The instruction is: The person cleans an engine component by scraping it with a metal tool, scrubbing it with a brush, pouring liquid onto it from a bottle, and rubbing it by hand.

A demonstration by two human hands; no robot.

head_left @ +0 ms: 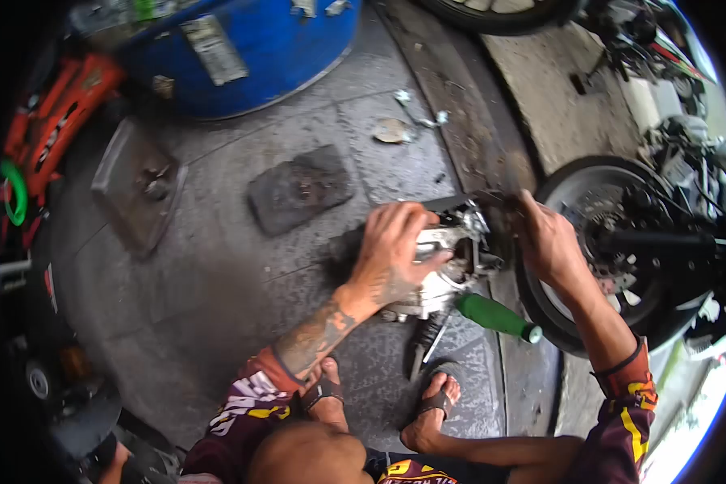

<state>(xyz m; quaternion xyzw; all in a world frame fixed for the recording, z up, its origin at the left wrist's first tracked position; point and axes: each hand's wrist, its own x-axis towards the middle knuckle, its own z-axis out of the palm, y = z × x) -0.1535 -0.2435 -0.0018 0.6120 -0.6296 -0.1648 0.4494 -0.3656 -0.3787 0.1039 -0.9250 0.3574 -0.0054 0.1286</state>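
Note:
A silvery metal engine (440,290) lies on the floor in front of my feet. My left hand (391,250) rests over its left side, with the fingers curled round the casing and the thumb across it. To the right of the engine, my right hand (547,242) is raised and closed. A thin dark item seems to be at its fingertips, but blur hides its kind. Just below the engine's right side lies a green bottle (496,316), its neck pointing right. A dark rod-like part (427,343) sticks out from the engine towards my feet.
A dark grey block (301,189) and a metal tray (139,187) lie on the floor at left. A blue drum (274,56) stands behind them. On the right, a motorcycle wheel (569,185) is close to my right forearm. Small debris (393,130) lies farther back.

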